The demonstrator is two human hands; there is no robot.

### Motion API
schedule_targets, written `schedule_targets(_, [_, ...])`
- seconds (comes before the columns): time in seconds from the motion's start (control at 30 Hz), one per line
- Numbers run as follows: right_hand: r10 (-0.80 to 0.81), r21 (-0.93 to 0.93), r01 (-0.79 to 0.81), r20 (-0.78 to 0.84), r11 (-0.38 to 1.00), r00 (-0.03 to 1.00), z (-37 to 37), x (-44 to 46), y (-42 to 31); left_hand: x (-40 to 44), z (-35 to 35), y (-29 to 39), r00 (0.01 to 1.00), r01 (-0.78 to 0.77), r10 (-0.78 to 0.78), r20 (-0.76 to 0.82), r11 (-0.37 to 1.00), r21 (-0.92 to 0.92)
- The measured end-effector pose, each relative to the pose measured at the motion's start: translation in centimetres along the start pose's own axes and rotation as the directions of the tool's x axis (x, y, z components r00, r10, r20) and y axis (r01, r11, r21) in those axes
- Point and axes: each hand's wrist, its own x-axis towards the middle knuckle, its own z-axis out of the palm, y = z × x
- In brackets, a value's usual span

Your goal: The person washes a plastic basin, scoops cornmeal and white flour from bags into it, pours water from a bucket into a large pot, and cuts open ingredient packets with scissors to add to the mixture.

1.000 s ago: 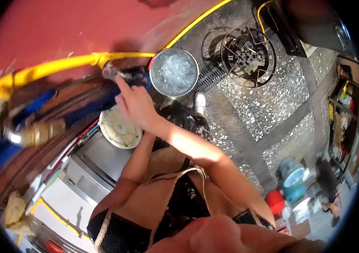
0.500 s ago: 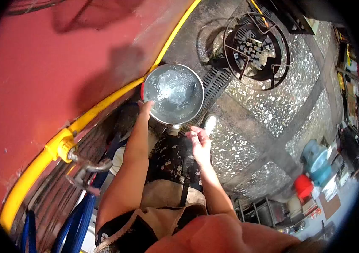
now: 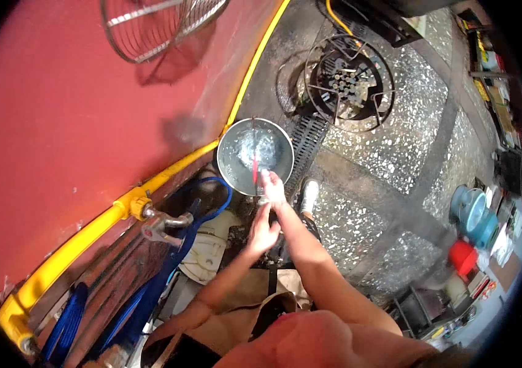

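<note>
A round metal pot (image 3: 236, 165) of clear, rippling water stands low in front of me. Its thin bail handle, with a red grip (image 3: 255, 168), crosses over the pot from far rim to near rim. My right hand (image 3: 276, 191) is over the near rim, beside the red grip, its fingers bunched together; whether they touch the grip or hold something small is unclear. Just below it is my left hand (image 3: 262, 234), thumb apart and fingers stretched toward the right wrist, with the fingertips partly hidden.
A burner ring (image 3: 350, 83) stands on the speckled floor beyond a drain grate (image 3: 307, 138). Along the red wall runs a yellow pipe (image 3: 89, 230) with a metal valve (image 3: 166, 224); blue hose (image 3: 178, 264) lies below. Teal buckets (image 3: 475, 218) and a red container (image 3: 462, 257) sit at right.
My left hand has left the pot's left rim and come to the near side. My right hand has moved over the near rim. The red-gripped bail has swung up from the left rim.
</note>
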Motion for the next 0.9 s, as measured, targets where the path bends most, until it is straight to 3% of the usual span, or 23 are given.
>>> schedule_targets(0.03, [0.086,0.117,-0.082,-0.026,0.99,0.996,-0.6,-1.1,-2.7,0.0,-2.7,3.5,0.996,-0.083,0.085,0.024,0.994,-0.076])
schedule_targets(0.07, [0.031,0.004,-0.031,-0.063,1.0,0.998,-1.1,0.7,-0.2,0.2,-6.7,8.1,0.984,-0.162,0.171,0.045,0.976,-0.149])
schedule_targets(0.13, [-0.154,-0.213,0.134,-0.078,0.968,0.985,-0.7,1.5,0.4,-0.1,-13.1,13.3,0.872,-0.449,0.479,-0.105,0.866,0.222])
schedule_targets(0.17, [-0.152,-0.197,0.133,-0.085,0.971,0.985,-0.3,1.3,-0.4,-0.2,-16.5,15.0,0.814,-0.523,0.563,-0.147,0.818,0.239])
schedule_targets(0.2, [-0.098,-0.302,0.064,-0.098,0.951,0.99,-0.1,1.0,-1.8,-0.3,-19.5,15.8,0.754,-0.583,0.631,-0.182,0.771,0.255])
schedule_targets(0.23, [-0.027,-0.401,-0.022,-0.115,0.916,0.993,0.3,0.6,-2.2,-0.3,-21.8,15.7,0.689,-0.585,0.675,-0.262,0.732,0.348])
schedule_targets(0.27, [0.016,-0.273,-0.036,-0.072,0.961,0.997,0.5,1.8,-0.7,-0.4,-22.5,15.5,0.656,-0.583,0.698,-0.286,0.71,0.395])
schedule_targets(0.3, [0.015,-0.267,-0.049,-0.128,0.962,0.992,0.7,5.0,3.9,-0.4,-23.1,15.3,0.622,-0.577,0.72,-0.309,0.687,0.441])
schedule_targets(0.37, [0.006,-0.263,-0.052,-0.173,0.963,0.985,1.8,7.3,7.3,-0.2,-21.3,13.8,0.724,-0.684,0.689,0.047,0.707,0.179])
schedule_targets(0.43, [0.237,0.01,-0.239,-0.191,0.971,0.953,2.2,4.4,4.7,-0.6,-14.2,8.8,0.91,-0.409,0.403,0.099,0.911,0.056])
schedule_targets(0.47, [0.243,-0.003,-0.248,-0.19,0.969,0.951,2.2,2.9,3.6,-0.9,-11.3,3.5,0.947,-0.287,0.274,0.166,0.956,0.062])
schedule_targets(0.5, [0.277,0.092,-0.267,-0.129,0.959,0.952,1.7,1.6,2.8,-1.3,-8.1,-2.4,0.994,-0.081,0.079,0.076,0.997,0.018])
schedule_targets(0.53, [0.307,0.184,-0.291,-0.067,0.939,0.949,1.2,0.7,2.7,-1.7,-5.2,-9.0,0.988,0.153,-0.153,-0.002,0.988,-0.011])
schedule_targets(0.6, [0.288,0.129,-0.28,-0.054,0.951,0.956,-0.3,-0.1,3.4,1.8,-3.5,-11.4,0.888,0.41,-0.422,-0.183,0.906,-0.103])
schedule_targets(0.63, [0.283,0.145,-0.274,-0.039,0.951,0.958,-0.8,-0.7,3.4,3.1,-2.3,-14.4,0.872,0.394,-0.4,-0.281,0.916,-0.078])
schedule_targets(0.67, [0.284,0.164,-0.277,-0.02,0.947,0.959,-1.2,-1.6,3.4,4.8,-2.1,-14.2,0.846,0.457,-0.455,-0.278,0.887,-0.06])
schedule_targets(0.7, [0.326,0.105,-0.321,-0.03,0.941,0.945,-1.4,-1.8,3.0,6.0,-0.7,-16.5,0.808,0.494,-0.527,-0.263,0.85,-0.184])
schedule_targets(0.8, [0.317,0.043,-0.316,-0.024,0.948,0.948,-0.1,-0.6,3.3,8.1,0.3,-16.7,0.801,0.518,-0.598,-0.015,0.705,-0.484])
schedule_targets(0.83, [0.306,0.067,-0.305,-0.008,0.95,0.952,0.7,0.0,3.1,8.4,0.6,-16.9,0.713,0.661,-0.695,0.088,0.625,-0.415])
schedule_targets(0.87, [0.303,0.07,-0.302,-0.005,0.951,0.953,1.8,0.8,2.9,8.3,0.8,-17.3,0.738,0.638,-0.669,0.092,0.647,-0.417])
schedule_targets(0.9, [0.157,-0.032,-0.159,-0.075,0.987,0.985,3.0,1.5,3.0,7.6,1.7,-19.3,0.773,0.614,-0.611,0.171,0.651,-0.447])
